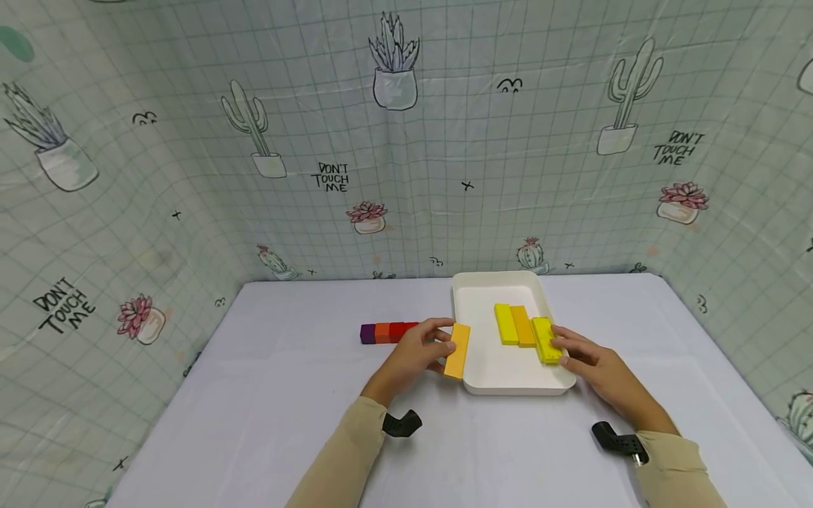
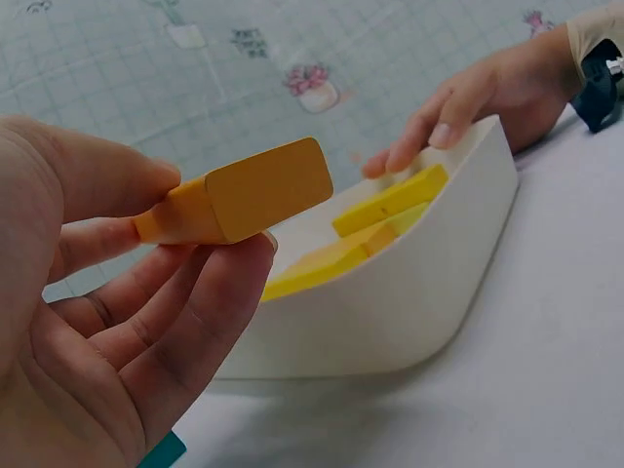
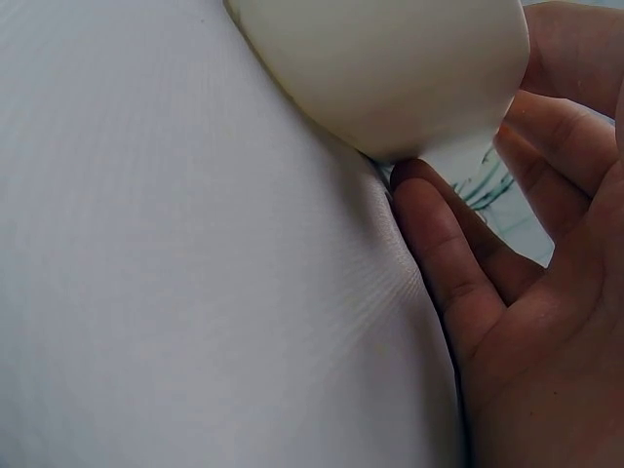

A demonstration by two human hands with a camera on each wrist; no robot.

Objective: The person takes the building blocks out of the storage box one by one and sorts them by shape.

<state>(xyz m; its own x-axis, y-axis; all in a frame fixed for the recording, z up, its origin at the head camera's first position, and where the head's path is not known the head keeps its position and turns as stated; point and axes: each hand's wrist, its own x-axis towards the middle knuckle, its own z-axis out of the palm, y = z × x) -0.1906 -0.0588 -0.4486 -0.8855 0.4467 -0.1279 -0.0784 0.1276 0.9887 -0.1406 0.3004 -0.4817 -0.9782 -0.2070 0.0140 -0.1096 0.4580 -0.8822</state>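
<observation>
In the head view my left hand [image 1: 419, 347] pinches an orange block [image 1: 459, 351] at the left rim of the white tray [image 1: 502, 379]. The left wrist view shows this orange block [image 2: 268, 190] between thumb and fingers, raised higher than the tray rim. My right hand [image 1: 600, 370] holds the tray's right side, its fingers bent over the rim beside a yellow block [image 1: 545, 340]. In the right wrist view, fingers [image 3: 444, 244] touch the tray's outer wall [image 3: 390, 68]. Another yellow block [image 1: 505, 324] and an orange-yellow block [image 1: 523, 327] lie side by side in the tray.
A row with a purple block [image 1: 368, 334], an orange-red block [image 1: 382, 333] and red blocks [image 1: 397, 331] runs behind my left hand on the white table [image 1: 286, 409]. A teal block [image 2: 164, 450] peeks out low in the left wrist view. Printed cloth [image 1: 444, 141] surrounds the table.
</observation>
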